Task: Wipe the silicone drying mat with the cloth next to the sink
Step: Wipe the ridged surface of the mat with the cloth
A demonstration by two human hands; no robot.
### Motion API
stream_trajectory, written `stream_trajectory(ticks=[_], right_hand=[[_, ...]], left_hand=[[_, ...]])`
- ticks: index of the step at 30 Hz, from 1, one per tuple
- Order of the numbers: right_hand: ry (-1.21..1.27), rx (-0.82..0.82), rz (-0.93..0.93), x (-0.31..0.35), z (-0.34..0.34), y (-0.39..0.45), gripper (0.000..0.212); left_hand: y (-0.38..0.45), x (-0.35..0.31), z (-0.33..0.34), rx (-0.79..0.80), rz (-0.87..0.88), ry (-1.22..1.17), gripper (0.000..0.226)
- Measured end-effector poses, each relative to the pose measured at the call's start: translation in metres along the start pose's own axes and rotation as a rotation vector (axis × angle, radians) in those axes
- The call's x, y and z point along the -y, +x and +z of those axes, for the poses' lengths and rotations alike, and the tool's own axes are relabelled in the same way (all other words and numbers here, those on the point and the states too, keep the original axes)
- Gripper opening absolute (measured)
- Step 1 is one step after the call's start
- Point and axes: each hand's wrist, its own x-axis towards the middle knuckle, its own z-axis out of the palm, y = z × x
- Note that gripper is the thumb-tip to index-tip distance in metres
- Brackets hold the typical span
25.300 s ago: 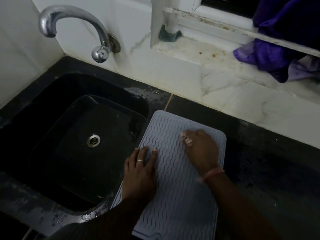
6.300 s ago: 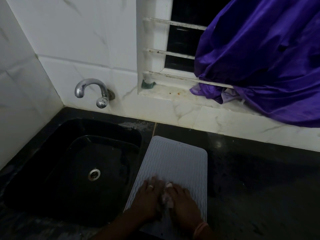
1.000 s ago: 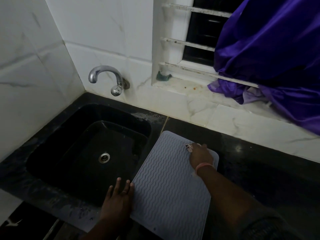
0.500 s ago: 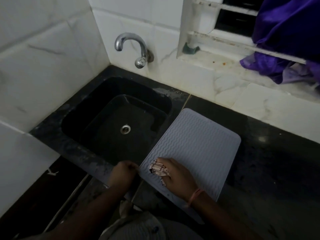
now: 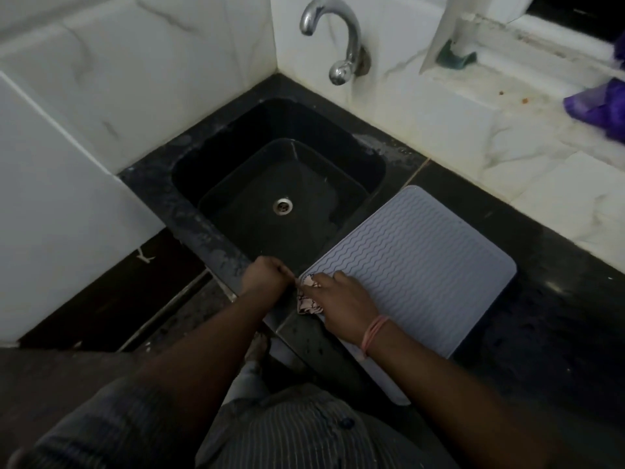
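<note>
1. The far and right parts of the mat (image 5: 422, 262) lie bare, with open passage above them.
2. Both hands crowd the mat's near-left corner: the right hand (image 5: 341, 302) presses a cloth (image 5: 308, 301) there, and the left hand (image 5: 265, 277) sits just beside it on the counter edge.
3. The sink (image 5: 280, 184) drops away directly left of the mat.
4. The tap (image 5: 338, 38) juts out over the sink's far side.
5. The dark counter (image 5: 548, 316) right of the mat is open.

Ribbed matt mat (image 5: 416, 265), shiny metal tap (image 5: 341, 35)
</note>
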Motion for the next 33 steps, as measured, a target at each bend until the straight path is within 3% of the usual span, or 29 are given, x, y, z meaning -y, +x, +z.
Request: stream_trajectory(ticks=[6, 13, 16, 20, 25, 33], right_hand=[[-0.104, 0.119, -0.029, 0.007, -0.011, -0.027, 0.05], [-0.024, 0.24, 0.136, 0.001, -0.008, -0.087, 0.05], [0.101, 0.178, 0.221, 0.003, -0.016, -0.074, 0.039], [0.224, -0.021, 0.279, 0.01, -0.022, -0.032, 0.045], [0.032, 0.04, 0.202, 0.032, -0.009, -0.018, 0.048], [0.176, 0.13, 0.365, 0.02, 0.007, -0.107, 0.051]], left_hand=[[0.0, -0.002, -0.004, 0.053, -0.033, 0.01, 0.014], [0.003, -0.014, -0.007, 0.073, 0.048, 0.069, 0.008], [-0.007, -0.012, 0.001, 0.037, 0.103, 0.091, 0.013], [-0.016, -0.007, 0.009, 0.019, 0.147, 0.087, 0.016], [-0.01, -0.008, 0.007, 0.006, 0.145, 0.061, 0.014], [-0.004, -0.008, 0.005, 0.056, 0.148, 0.086, 0.022]])
